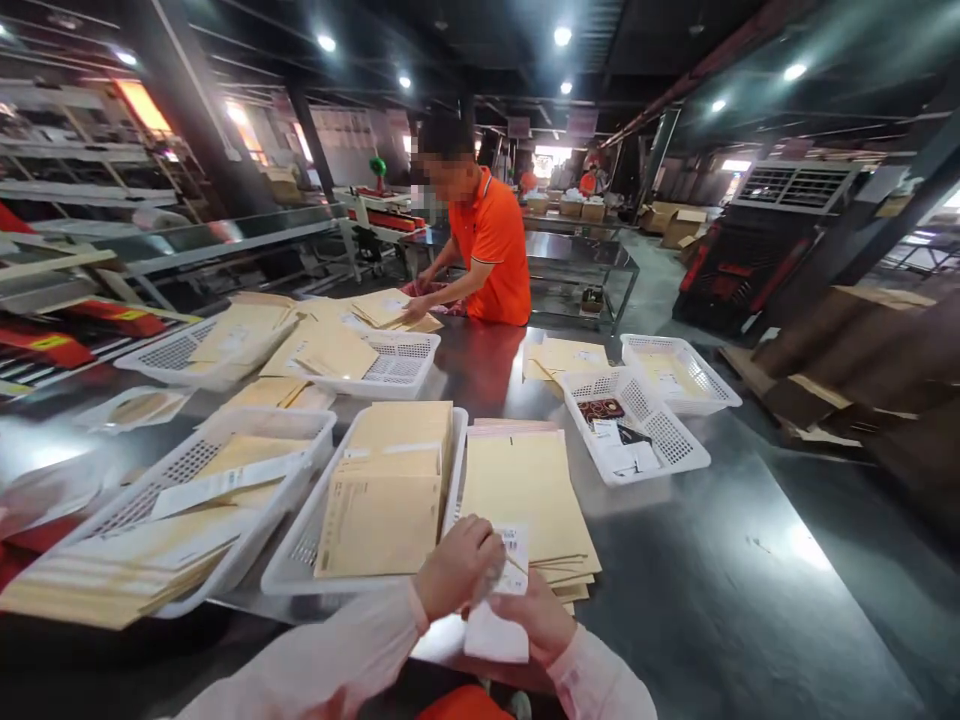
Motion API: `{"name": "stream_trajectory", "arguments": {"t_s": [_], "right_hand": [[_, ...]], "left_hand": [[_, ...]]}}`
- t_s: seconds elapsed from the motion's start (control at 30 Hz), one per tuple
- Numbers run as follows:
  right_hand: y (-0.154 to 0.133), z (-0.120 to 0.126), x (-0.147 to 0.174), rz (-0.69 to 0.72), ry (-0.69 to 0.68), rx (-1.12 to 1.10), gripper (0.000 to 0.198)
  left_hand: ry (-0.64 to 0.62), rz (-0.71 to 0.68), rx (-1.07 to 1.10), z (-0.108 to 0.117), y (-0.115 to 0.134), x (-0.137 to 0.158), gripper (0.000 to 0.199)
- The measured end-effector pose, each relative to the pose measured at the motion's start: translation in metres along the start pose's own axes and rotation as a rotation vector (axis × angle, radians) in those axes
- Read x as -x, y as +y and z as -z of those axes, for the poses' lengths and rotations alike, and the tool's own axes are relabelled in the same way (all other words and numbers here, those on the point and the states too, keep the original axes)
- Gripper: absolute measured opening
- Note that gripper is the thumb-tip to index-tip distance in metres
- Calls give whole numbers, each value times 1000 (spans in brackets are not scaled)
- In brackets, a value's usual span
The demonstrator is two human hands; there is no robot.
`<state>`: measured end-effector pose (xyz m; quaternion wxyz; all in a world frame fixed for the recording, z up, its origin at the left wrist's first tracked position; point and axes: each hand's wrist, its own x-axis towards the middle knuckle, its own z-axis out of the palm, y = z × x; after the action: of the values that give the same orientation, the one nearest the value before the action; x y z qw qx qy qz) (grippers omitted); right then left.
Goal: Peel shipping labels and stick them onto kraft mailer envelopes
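Observation:
A white label strip [499, 640] with a printed barcode is between my two hands, near the table's front edge. My right hand [538, 612] grips it from the right, thumb lying across its middle. From the left, my left hand [463, 562] is closed with curled fingers at the strip's edge; its fingertips are partly hidden. Just beyond lies a stack of tan padded envelopes [517, 470], the strip's upper end overlapping it. Left of my hands, more tan envelopes [382, 520] stand in a white perforated basket [289, 570].
Another white basket [322, 435] of envelopes sits at the left. At the right, a basket [679, 462] holds small packets, with another basket [731, 400] behind it. Across the dark metal table [750, 600], a person in an orange shirt [495, 250] handles envelopes.

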<state>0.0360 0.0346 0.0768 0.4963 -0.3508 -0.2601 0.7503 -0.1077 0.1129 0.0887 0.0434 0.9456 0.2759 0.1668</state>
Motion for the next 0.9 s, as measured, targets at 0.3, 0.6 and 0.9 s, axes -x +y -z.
{"name": "stream_trajectory", "arguments": {"t_s": [0.3,0.6,0.9], "right_hand": [[-32,90,116,-154,69,108,52],[-66,133,107,153,480,24,53],[-99,205,90,135,441,420,63]], "left_hand": [[-546,437,422,-5,-31,-55,16],[-281,471,837,-24,36,-225,38],[-107,805,1407,-114,139,-178,30]]}}
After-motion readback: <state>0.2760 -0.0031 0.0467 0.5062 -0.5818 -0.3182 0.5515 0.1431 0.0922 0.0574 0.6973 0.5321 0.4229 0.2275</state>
